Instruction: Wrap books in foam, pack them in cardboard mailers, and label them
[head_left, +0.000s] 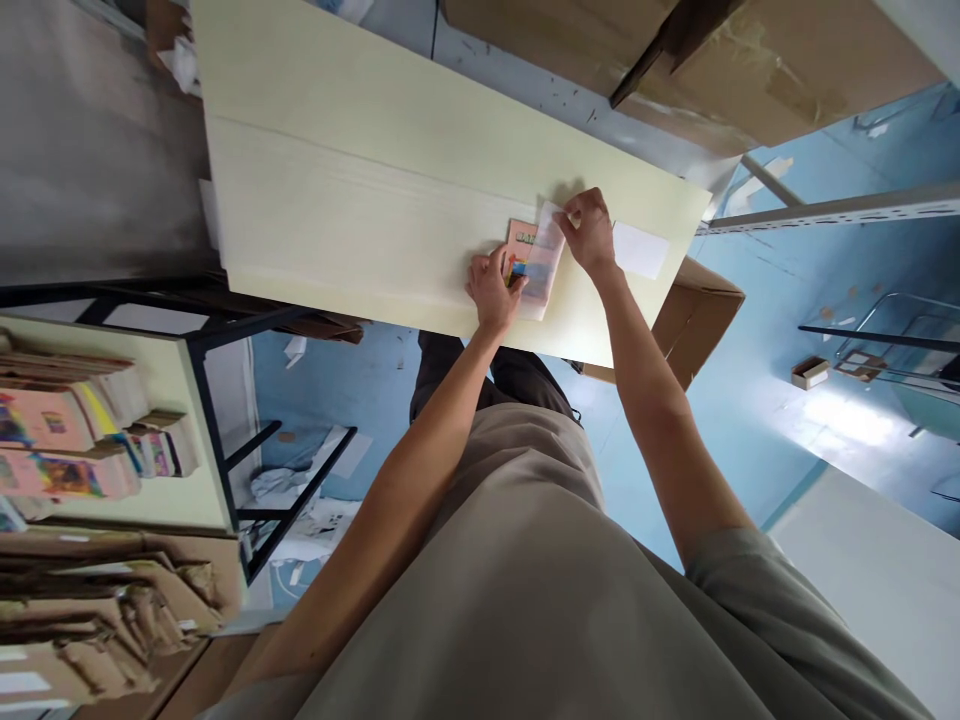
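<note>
A small pinkish-orange booklet (523, 232) with a colourful cover lies on the pale cream table (360, 220), near its front edge. My left hand (493, 292) grips the booklet's lower left side, thumb over the cover. A whitish, see-through sleeve or sheet (546, 262) covers the booklet's right part; whether it wraps around behind cannot be made out. At its upper right corner, the fingers of my right hand (590, 232) are pinched on this sleeve. Just right of that hand, a white sheet of paper (640, 250) rests flat on the table.
Large cardboard boxes (697, 80) stand beyond the table's far edge. Another open carton (694, 315) is below its right end. To the left, a shelf (169, 370) carries stacked books (67, 415), with flattened brown packages (112, 620) nearby. A metal rail (832, 212) extends at right.
</note>
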